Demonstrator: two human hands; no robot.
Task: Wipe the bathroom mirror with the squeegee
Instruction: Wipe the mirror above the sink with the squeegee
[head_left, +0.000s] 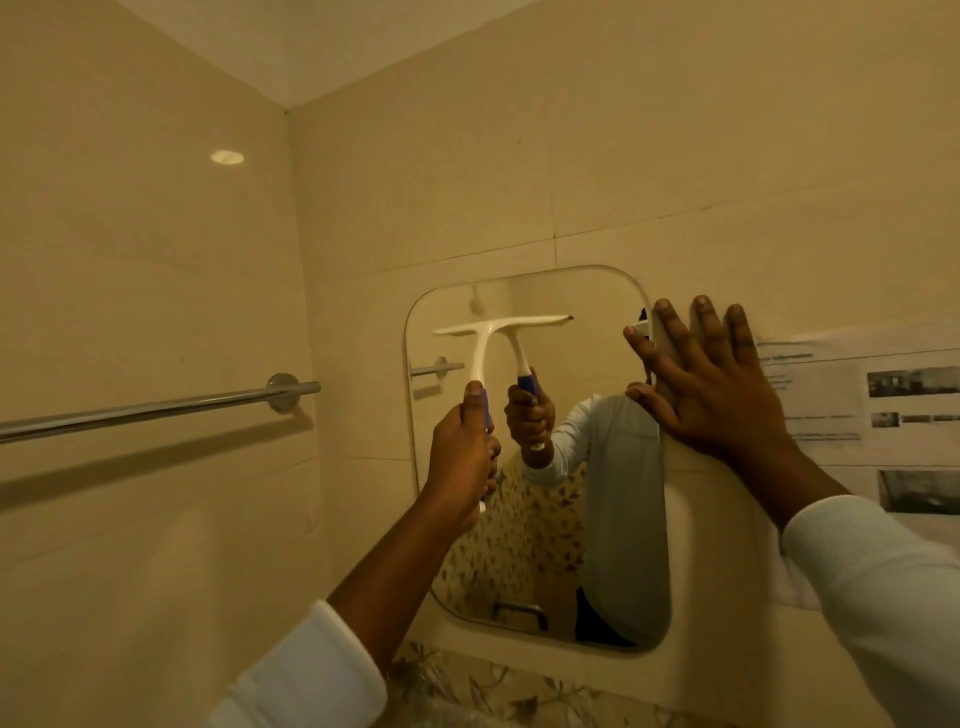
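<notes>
Walls (675, 156): pale tiles with thin joints, meeting in a corner at upper left; they fill most of the view.
Mirror (582, 353): rounded rectangle fixed to the back wall, lower centre. It reflects the person's pale sleeve, a hand on the tool, a leaf-patterned surface and a second bar.
Towel bar (156, 408): chrome rail on the left wall, running in from the left edge to a round mount near the corner.
Paper notice (857, 405): printed sheet with text and small dark pictures, stuck to the wall right of the mirror; the print is too blurred to read.
Right hand (711, 395): laid flat across the mirror's upper right edge, fingers straight and spread wide; the thumb and forefinger lie over the glass, the others on the wall. It holds nothing.
Left hand (462, 452): raised before the mirror's left half, fingers curled tightly round the tool's handle, thumb pointing up along it.
Squeegee (479, 353): white T-shaped tool with a blue grip; its blade lies level against the glass near the mirror's top, meeting its own reflection.
Light spot (227, 157): small oval glare on the left wall, above the bar.
</notes>
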